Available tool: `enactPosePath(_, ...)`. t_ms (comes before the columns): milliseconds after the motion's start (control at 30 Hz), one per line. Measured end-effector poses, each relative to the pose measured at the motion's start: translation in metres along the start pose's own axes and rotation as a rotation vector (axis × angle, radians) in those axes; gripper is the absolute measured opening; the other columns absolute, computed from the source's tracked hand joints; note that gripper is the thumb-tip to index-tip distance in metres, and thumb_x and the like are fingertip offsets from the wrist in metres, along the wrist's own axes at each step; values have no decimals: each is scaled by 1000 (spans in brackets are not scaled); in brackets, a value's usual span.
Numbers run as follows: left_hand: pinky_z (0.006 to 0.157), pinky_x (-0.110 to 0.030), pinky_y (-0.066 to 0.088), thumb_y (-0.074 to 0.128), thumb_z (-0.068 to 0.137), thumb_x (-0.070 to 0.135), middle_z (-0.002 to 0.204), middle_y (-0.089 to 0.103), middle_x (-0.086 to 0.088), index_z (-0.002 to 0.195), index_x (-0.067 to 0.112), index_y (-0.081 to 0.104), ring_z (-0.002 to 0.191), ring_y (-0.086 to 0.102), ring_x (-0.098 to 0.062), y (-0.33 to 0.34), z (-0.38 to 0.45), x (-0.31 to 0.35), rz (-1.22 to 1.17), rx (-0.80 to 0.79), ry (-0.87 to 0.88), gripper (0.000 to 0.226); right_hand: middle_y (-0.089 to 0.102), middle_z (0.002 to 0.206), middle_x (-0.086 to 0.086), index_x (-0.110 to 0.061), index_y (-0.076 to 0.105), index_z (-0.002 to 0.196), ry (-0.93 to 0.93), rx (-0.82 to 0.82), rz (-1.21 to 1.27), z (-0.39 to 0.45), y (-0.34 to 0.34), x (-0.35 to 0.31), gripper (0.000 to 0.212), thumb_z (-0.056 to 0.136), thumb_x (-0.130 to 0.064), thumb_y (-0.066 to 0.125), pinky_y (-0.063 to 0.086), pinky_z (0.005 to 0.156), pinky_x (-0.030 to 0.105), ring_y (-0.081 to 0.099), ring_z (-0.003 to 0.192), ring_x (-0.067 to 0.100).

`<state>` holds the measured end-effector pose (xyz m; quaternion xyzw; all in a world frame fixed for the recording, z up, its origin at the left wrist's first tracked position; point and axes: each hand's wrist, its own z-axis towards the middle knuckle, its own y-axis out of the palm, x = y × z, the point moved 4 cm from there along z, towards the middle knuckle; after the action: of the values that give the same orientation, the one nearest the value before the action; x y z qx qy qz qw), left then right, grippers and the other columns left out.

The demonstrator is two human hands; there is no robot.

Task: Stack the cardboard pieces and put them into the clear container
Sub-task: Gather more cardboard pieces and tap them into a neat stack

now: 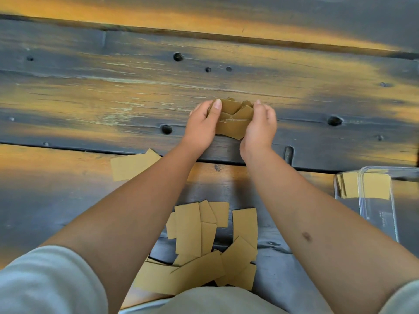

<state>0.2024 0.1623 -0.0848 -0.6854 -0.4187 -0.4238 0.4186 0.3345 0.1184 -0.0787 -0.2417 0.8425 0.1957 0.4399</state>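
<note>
A dark, worn wooden surface (113, 94) of wide planks, streaked with orange light and dotted with knot holes, filled nearly the whole frame. Two bare forearms reached from the bottom corners up to the middle, with pale grey sleeves (45, 282) showing at the lower left and lower right edges.

At the right edge of the frame, a little below centre, stood the clear container (381, 214), cut off by the frame border; a small stack of cardboard pieces (365, 185) lay at its upper end, seen through the plastic.

In the lower middle of the frame, between the forearms, a loose scatter of cardboard pieces (204, 245) lay flat and overlapping on the surface. Another few pieces (131, 166) lay left of centre, partly hidden behind the left forearm.

Just above the frame's centre, the left hand (201, 125) and the right hand (260, 128) cupped an untidy bunch of cardboard pieces (233, 118) between them, each hand curled against one side of the bunch, fingers wrapped over the far edge. The pieces in the bunch sat at mixed angles, not squared up, and its near edge jutted out toward the bottom of the frame between the wrists.
</note>
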Motion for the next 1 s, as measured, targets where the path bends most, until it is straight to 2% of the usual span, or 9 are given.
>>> enactPosePath(67, 96, -48, 46, 40, 97, 48, 105, 66, -9, 94, 18, 65, 103, 60, -22, 0, 0, -1, -55, 30, -23, 39, 59, 91, 7, -14, 56, 95, 30, 52, 123, 4, -3, -2, 9, 91, -21, 60, 52, 86, 46, 56, 81, 19)
enactPosePath(133, 94, -40, 50, 47, 94, 49, 109, 69, -5, 104, 16, 66, 105, 63, -17, 0, 0, -4, -154, 9, -49, 39, 62, 95, 9, -13, 55, 105, 110, 63, 294, 8, -4, -3, 12, 93, -14, 58, 55, 82, 42, 60, 82, 21)
enactPosePath(200, 88, -30, 53, 61, 91, 38, 110, 70, 2, 115, 16, 63, 104, 65, -11, -1, 0, -6, -203, -42, -33, 32, 65, 100, 10, -15, 57, 105, 191, 72, 371, 10, -7, -3, 12, 95, -11, 55, 57, 81, 38, 65, 86, 24)
enactPosePath(333, 91, -26, 51, 77, 79, 16, 114, 68, 3, 122, 17, 58, 106, 64, -9, -5, 0, -12, -81, -145, 12, 47, 65, 109, 12, -20, 58, 100, 273, 67, 313, 12, -11, 5, 13, 97, -10, 50, 55, 88, 41, 65, 98, 26)
enactPosePath(500, 83, -10, 46, 76, 79, 8, 102, 67, 18, 106, 34, 60, 93, 63, 6, -5, -3, -13, -4, -192, 57, 40, 60, 98, -8, -17, 59, 105, -93, 48, -364, 15, -18, 4, 14, 98, -13, 48, 47, 86, 25, 58, 96, 11)
enactPosePath(633, 88, -18, 48, 76, 78, 11, 103, 69, 11, 104, 37, 60, 97, 64, -2, -5, -3, -14, 57, -144, 73, 41, 59, 112, -8, -26, 56, 108, -304, 40, -421, 9, -19, -15, 23, 92, -41, 51, 40, 94, 29, 53, 107, 11)
enactPosePath(767, 88, -28, 48, 74, 78, 11, 108, 67, 0, 112, 21, 58, 101, 62, -14, -2, -5, -14, 228, -164, 178, 39, 56, 123, -8, -34, 56, 119, -683, -292, -933, -25, 19, -24, 48, 80, -62, 54, 32, 102, 38, 42, 121, 17)
enactPosePath(867, 84, -20, 47, 71, 81, 12, 108, 66, 1, 118, 13, 58, 101, 61, -13, -1, -6, -13, 303, -177, 243, 39, 61, 104, -9, -34, 61, 89, -650, -340, -1076, -32, 32, -20, 30, 78, -62, 56, 33, 103, 51, 50, 109, 16)
enactPosePath(1000, 84, -17, 41, 76, 78, 11, 110, 61, 1, 120, 15, 54, 100, 56, -11, -3, -4, -17, 324, -121, 223, 47, 59, 77, -7, -27, 50, 64, -407, -178, -730, -14, 15, -19, 31, 85, -47, 60, 45, 79, 37, 55, 77, 13)
